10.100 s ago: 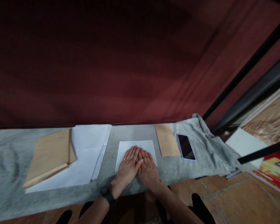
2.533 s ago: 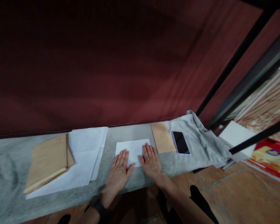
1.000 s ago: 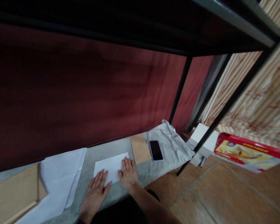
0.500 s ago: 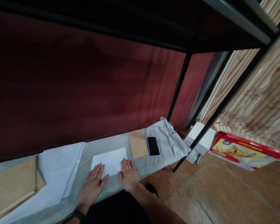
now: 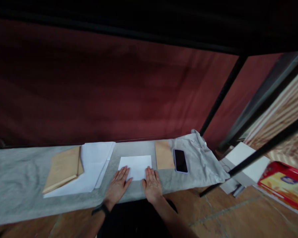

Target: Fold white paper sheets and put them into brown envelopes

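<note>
A small white sheet of paper [image 5: 136, 165] lies flat on the grey cloth that covers the shelf. My left hand [image 5: 117, 185] rests palm down on its lower left corner, fingers stretched out. On the lower right corner lies my right hand [image 5: 152, 185], also flat with its fingers extended. Just right of the sheet is a brown paper envelope [image 5: 164, 155], and beside that a phone [image 5: 180, 161] with a dark screen and a pale purple edge. A dark band circles my left wrist.
Left of my hands, brown envelopes [image 5: 63, 165] lie on larger white sheets [image 5: 94, 165]. A red wall stands behind the grey cloth [image 5: 20, 181]. Black posts [image 5: 221, 96] rise at the right. White boxes [image 5: 245, 162] and a red-and-yellow box [image 5: 286, 185] are on the tiled floor.
The view has swung left, so everything appears shifted right and more of the cloth shows at the left. Both hands stay flat on the white sheet.
</note>
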`<state>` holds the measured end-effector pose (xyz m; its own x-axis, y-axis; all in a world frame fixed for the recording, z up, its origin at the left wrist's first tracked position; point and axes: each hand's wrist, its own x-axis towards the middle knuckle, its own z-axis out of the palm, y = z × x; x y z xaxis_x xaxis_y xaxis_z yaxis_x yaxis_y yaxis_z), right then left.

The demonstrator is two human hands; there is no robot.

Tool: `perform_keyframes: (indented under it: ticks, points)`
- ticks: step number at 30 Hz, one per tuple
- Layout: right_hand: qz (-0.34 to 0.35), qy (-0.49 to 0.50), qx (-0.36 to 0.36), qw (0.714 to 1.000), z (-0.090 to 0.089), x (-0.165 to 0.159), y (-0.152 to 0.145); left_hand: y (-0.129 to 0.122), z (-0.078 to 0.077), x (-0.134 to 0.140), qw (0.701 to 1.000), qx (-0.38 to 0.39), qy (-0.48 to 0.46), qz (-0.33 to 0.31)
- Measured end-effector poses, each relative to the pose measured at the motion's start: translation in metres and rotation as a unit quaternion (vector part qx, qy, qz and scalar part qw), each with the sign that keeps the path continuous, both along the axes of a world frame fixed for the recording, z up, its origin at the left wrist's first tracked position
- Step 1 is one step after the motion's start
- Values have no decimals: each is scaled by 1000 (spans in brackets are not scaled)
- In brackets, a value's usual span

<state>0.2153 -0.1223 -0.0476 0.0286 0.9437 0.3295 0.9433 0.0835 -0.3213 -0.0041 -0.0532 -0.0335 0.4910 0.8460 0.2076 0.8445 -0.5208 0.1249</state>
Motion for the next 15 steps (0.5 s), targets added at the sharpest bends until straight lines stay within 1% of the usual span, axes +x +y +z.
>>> perform_keyframes:
  ticks: [3, 7, 10, 12, 15]
  points:
    - [0, -3, 11, 1000, -3, 0, 0, -3, 2, 12, 1000, 9, -23, 8]
    - [-7, -28, 17, 999, -4, 0, 1, -5, 5, 48, 997, 1, -47, -54]
    - [-4, -45, 14, 999, -4, 0, 1, -4, 5, 72, 996, -14, -46, -70]
    - [-2, -43, 15, 999, -4, 1, 1, -3, 4, 76, 997, -18, -39, -59]
    - [0, -39, 16, 999, -4, 2, 0, 0, -1, 63, 999, -13, -32, -30]
